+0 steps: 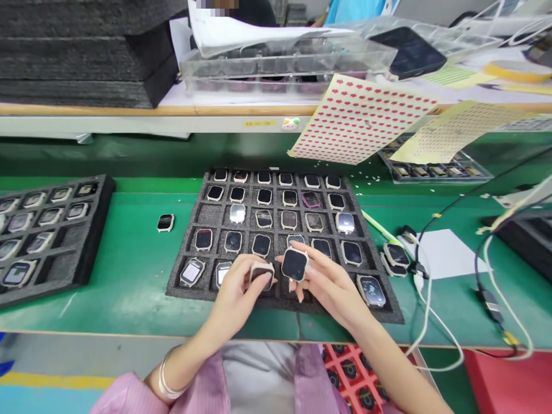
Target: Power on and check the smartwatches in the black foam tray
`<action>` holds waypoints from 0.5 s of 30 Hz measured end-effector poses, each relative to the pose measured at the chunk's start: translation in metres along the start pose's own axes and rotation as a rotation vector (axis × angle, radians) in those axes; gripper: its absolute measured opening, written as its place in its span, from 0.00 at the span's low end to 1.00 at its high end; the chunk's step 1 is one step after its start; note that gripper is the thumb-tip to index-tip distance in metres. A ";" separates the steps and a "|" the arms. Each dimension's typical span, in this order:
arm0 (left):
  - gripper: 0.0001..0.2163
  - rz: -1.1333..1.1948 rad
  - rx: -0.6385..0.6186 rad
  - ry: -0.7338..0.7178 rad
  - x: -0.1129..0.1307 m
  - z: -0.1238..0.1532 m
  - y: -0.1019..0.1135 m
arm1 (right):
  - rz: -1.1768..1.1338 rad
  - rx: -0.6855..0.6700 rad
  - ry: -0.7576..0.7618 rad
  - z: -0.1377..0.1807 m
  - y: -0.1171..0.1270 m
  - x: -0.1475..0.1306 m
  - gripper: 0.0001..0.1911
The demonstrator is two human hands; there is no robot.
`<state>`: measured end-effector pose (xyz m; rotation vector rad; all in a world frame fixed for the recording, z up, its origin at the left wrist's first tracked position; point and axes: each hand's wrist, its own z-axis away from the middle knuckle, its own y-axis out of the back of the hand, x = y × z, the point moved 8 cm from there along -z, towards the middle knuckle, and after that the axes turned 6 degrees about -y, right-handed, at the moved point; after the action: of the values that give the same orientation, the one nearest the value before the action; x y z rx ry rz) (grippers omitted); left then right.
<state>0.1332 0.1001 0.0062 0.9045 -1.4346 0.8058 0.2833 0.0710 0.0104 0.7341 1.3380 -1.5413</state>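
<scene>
over tray (207, 215), left hand (236, 286) curled

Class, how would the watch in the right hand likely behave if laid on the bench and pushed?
The watch would probably slide rather than roll, since its outline is squarish. It seems stiff, with no strap visible. Its dark face looks smooth, so it may be slippery.

Under my fingers (321, 259), I have a glossy green workbench (133, 253) with a pale front edge (107, 335). Beyond them, a dark green back panel (142, 156) rises to a white-fronted shelf (142, 124) with a wooden rim (107, 110). Below, to their left, grey floor (95, 353) meets a yellow stripe (56, 380) and light-blue band (47, 401).
</scene>
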 end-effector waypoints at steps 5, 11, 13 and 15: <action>0.19 0.512 0.003 0.243 -0.011 0.000 -0.010 | -0.026 -0.001 0.057 0.000 0.002 -0.002 0.16; 0.13 0.425 -0.025 0.207 -0.012 0.000 -0.016 | -0.116 -0.073 0.011 0.002 0.002 0.000 0.17; 0.11 0.368 -0.055 0.184 -0.013 0.001 -0.017 | -0.149 -0.083 0.002 0.003 0.002 0.003 0.16; 0.11 0.319 -0.080 0.169 -0.014 0.002 -0.018 | -0.168 -0.092 -0.003 0.005 0.002 0.005 0.15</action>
<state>0.1484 0.0908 -0.0087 0.5389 -1.4682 1.0285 0.2838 0.0653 0.0065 0.5738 1.4889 -1.5993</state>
